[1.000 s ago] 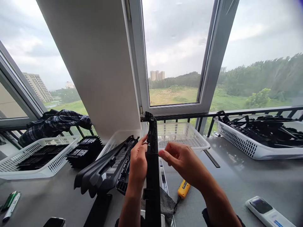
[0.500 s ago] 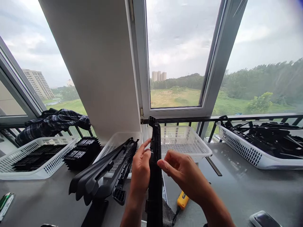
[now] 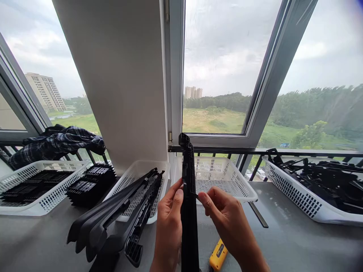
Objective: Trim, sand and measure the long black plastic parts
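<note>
A long black plastic trim piece (image 3: 188,189) stands upright in front of me, its hooked top end near the window sill. My left hand (image 3: 169,223) wraps round its left side, thumb and fingers closed on it. My right hand (image 3: 227,219) touches its right edge with fingertips pinched together on a small tab or clip too small to make out. Just left, several similar long black trim pieces (image 3: 119,215) lie stacked in a white basket (image 3: 133,172), overhanging its front.
An empty white basket (image 3: 241,189) stands behind my hands. A white basket of tangled black parts (image 3: 295,192) sits right. At the left are a basket of black grilles (image 3: 42,200), a stack of grilles (image 3: 90,183) and a plaid cloth (image 3: 56,141). A yellow tool (image 3: 218,257) lies below.
My right hand's fingertips have closed in onto the trim piece's right edge. My view has tilted up, so the table items at the bottom have slid out of sight.
</note>
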A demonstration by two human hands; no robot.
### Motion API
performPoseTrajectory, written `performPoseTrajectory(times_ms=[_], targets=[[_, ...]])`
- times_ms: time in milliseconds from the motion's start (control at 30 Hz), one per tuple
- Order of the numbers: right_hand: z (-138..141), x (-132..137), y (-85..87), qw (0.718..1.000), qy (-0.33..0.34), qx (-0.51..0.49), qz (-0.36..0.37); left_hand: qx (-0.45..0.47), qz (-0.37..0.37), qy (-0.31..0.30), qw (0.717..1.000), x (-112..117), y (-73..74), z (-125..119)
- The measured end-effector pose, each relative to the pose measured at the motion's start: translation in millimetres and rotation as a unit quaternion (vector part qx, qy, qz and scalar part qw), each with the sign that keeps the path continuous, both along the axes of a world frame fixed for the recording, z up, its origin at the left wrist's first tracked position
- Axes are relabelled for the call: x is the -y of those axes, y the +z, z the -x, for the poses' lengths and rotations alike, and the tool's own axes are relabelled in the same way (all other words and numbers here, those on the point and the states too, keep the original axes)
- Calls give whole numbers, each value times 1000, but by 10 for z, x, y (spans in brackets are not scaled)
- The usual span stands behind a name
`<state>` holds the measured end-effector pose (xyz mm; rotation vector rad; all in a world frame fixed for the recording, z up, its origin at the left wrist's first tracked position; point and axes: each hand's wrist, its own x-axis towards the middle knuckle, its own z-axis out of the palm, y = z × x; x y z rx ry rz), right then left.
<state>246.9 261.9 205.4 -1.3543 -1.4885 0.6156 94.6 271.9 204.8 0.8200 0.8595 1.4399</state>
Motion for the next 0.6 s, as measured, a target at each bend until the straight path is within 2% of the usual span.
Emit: performPoseTrajectory(times_ms=[167, 400, 600], targets=[[-7, 21, 40, 1000, 4, -22, 6, 36, 9, 6, 999, 53, 8, -90], [22, 6, 43, 998, 19, -47, 34, 47, 47, -25, 997, 76, 118, -22], [28, 14, 32, 998, 31, -39, 28, 56, 1, -13, 998, 50, 103, -43]])
